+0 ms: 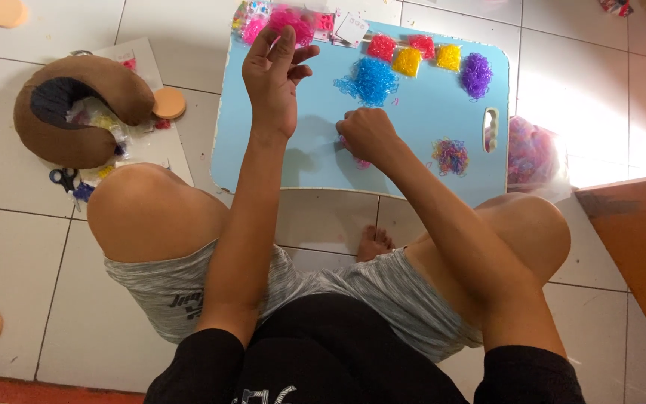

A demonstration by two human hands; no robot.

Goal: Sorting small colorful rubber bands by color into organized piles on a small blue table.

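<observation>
Head view: a light blue board (428, 150) is laid on white floor tiles (31, 247). Pink bands (359, 161), a small shapeless clump without clear long axis, are pinched under the closed right hand (366, 133) mid-board. The left hand (274, 75) is raised half-open near the far edge, beside blue bands (371, 78).

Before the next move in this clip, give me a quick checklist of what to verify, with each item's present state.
1. Left hand raised above the light blue lap table, fingers pinched: ok.
2. Something held in that pinch: cannot tell.
3. Right hand closed, resting on the table over small pink bands: ok.
4. Blue pile of small elastic bands within reach of both hands: ok.
5. Mixed-colour band pile lies apart from the right hand: ok.
</observation>
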